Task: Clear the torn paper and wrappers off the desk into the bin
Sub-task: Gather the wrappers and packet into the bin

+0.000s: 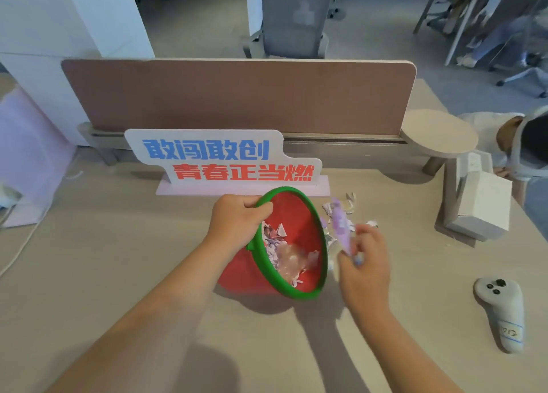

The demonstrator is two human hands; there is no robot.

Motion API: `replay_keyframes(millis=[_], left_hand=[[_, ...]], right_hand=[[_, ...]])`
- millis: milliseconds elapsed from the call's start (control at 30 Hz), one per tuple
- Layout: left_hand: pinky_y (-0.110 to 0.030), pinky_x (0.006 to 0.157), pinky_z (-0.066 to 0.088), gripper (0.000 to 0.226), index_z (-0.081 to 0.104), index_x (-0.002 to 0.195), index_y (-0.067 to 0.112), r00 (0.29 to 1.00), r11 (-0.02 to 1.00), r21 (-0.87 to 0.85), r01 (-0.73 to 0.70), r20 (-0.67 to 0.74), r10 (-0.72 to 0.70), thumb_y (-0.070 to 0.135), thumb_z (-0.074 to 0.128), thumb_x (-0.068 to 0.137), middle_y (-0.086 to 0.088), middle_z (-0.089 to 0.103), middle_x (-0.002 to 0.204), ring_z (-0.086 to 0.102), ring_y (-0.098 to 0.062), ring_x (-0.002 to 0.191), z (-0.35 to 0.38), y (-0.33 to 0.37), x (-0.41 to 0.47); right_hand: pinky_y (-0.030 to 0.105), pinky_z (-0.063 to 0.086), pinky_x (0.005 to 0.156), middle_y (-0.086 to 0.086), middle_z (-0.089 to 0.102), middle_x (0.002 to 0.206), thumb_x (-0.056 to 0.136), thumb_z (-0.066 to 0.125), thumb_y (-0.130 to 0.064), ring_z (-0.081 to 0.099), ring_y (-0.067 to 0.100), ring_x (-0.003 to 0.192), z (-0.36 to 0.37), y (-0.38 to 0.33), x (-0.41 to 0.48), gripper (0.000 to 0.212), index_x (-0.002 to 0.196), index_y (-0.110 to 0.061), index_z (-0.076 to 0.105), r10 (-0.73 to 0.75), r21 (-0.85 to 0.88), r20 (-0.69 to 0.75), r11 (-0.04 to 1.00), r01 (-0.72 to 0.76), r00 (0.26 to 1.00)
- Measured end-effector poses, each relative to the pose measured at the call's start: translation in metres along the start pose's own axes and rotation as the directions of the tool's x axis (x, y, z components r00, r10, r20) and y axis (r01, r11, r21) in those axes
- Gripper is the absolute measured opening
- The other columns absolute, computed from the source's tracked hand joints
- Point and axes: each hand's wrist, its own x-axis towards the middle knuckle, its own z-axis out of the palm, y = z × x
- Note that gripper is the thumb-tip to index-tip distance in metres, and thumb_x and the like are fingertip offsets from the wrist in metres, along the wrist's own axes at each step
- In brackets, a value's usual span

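A small red bin [299, 215] with a green rim is tipped on its side on the desk, its mouth facing right. My left hand [237, 220] grips the rim at its upper left. Inside lie torn paper and a clear wrapper [289, 257]. My right hand [366, 262] sits just right of the bin's mouth, its fingers closed on a purple wrapper [341, 225] that sticks up. More torn paper scraps [348, 206] lie on the desk behind that wrapper, beside the rim.
A sign [225, 160] with blue and red characters stands behind the bin, before a brown divider [237, 96]. A grey controller [502, 309] lies at the right. A white box [480, 206] and a round shelf [439, 133] are at the far right. A cable [20, 250] runs along the left.
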Motion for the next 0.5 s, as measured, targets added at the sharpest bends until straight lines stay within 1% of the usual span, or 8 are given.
replay_keyframes(millis=[67, 133, 167, 233, 300, 367, 433, 500], left_hand=[[-0.026, 0.058, 0.042, 0.014, 0.079, 0.073, 0.015, 1.0, 0.999, -0.036, 0.005, 0.004, -0.005, 0.022, 0.069, 0.08, -0.012, 0.064, 0.062, 0.05, -0.014, 0.056, -0.003, 0.0, 0.002], [-0.026, 0.06, 0.042, 0.015, 0.079, 0.068, 0.024, 1.0, 0.998, -0.068, 0.004, 0.001, -0.004, 0.019, 0.069, 0.079, -0.013, 0.068, 0.064, 0.051, -0.013, 0.058, -0.007, 0.0, 0.003], [-0.023, 0.06, 0.043, 0.018, 0.077, 0.066, 0.027, 1.0, 0.997, -0.074, 0.001, -0.001, -0.001, 0.018, 0.069, 0.08, -0.015, 0.071, 0.07, 0.053, -0.011, 0.06, -0.011, -0.001, 0.005], [-0.017, 0.057, 0.045, 0.019, 0.075, 0.068, 0.026, 1.0, 0.994, -0.107, 0.013, -0.006, -0.014, 0.015, 0.069, 0.081, -0.017, 0.071, 0.076, 0.055, -0.008, 0.06, -0.016, -0.003, 0.006], [-0.021, 0.063, 0.048, 0.02, 0.075, 0.068, 0.031, 1.0, 0.991, -0.133, 0.025, -0.015, -0.027, 0.017, 0.07, 0.081, -0.012, 0.069, 0.075, 0.056, -0.01, 0.064, -0.018, -0.006, 0.007], [-0.029, 0.066, 0.049, 0.022, 0.074, 0.066, 0.035, 0.999, 0.99, -0.135, 0.035, -0.026, -0.039, 0.019, 0.07, 0.081, -0.009, 0.069, 0.074, 0.055, -0.013, 0.067, -0.018, -0.008, 0.008], [-0.029, 0.064, 0.045, 0.019, 0.074, 0.064, 0.029, 0.996, 0.987, -0.149, 0.061, -0.056, -0.07, 0.02, 0.07, 0.08, -0.007, 0.063, 0.07, 0.052, -0.014, 0.065, -0.021, -0.01, 0.011], [-0.029, 0.065, 0.043, 0.016, 0.074, 0.063, 0.024, 0.989, 0.979, -0.179, 0.095, -0.094, -0.113, 0.02, 0.071, 0.079, -0.008, 0.06, 0.072, 0.052, -0.014, 0.066, -0.024, -0.013, 0.015]], right_hand=[[0.013, 0.037, 0.075, 0.001, 0.054, 0.093, 0.067, 0.052, -0.007, 0.046, 0.013, 0.085, 0.025, -0.011, -0.005, 0.008, 0.075, -0.007, 0.051, -0.124, -0.022, 0.273, 0.991, 0.135, 0.954], [0.026, 0.037, 0.066, 0.002, 0.051, 0.082, 0.072, 0.054, -0.003, 0.044, 0.019, 0.076, 0.056, -0.011, 0.001, 0.011, 0.077, -0.01, 0.047, -0.096, -0.08, 0.542, 0.983, 0.166, 0.835], [0.029, 0.036, 0.064, 0.003, 0.05, 0.08, 0.076, 0.054, -0.004, 0.045, 0.021, 0.074, 0.072, -0.011, 0.006, 0.01, 0.076, -0.01, 0.046, -0.054, -0.132, 0.647, 0.974, 0.182, 0.76], [0.036, 0.044, 0.073, 0.013, 0.058, 0.09, 0.084, 0.052, -0.01, 0.052, 0.028, 0.08, 0.105, -0.008, 0.014, 0.008, 0.087, -0.004, 0.054, 0.064, -0.226, 0.832, 0.946, 0.231, 0.55], [0.036, 0.044, 0.083, 0.017, 0.059, 0.106, 0.091, 0.043, -0.009, 0.052, 0.025, 0.089, 0.126, -0.012, 0.015, 0.022, 0.108, -0.001, 0.055, 0.232, -0.312, 0.915, 0.925, 0.216, 0.329], [0.026, 0.043, 0.074, 0.006, 0.055, 0.087, 0.094, 0.037, -0.005, 0.05, 0.019, 0.076, 0.133, -0.02, 0.019, 0.02, 0.107, -0.01, 0.052, 0.317, -0.346, 0.935, 0.913, 0.215, 0.161], [0.018, 0.032, 0.056, -0.003, 0.039, 0.07, 0.096, 0.034, -0.004, 0.036, 0.009, 0.06, 0.134, -0.03, 0.027, 0.021, 0.087, -0.019, 0.045, 0.413, -0.422, 0.906, 0.896, 0.136, 0.091], [0.02, 0.031, 0.054, 0.0, 0.039, 0.07, 0.096, 0.031, -0.005, 0.036, 0.011, 0.059, 0.136, -0.031, 0.035, 0.027, 0.077, -0.02, 0.044, 0.45, -0.447, 0.893, 0.883, 0.144, 0.01]])
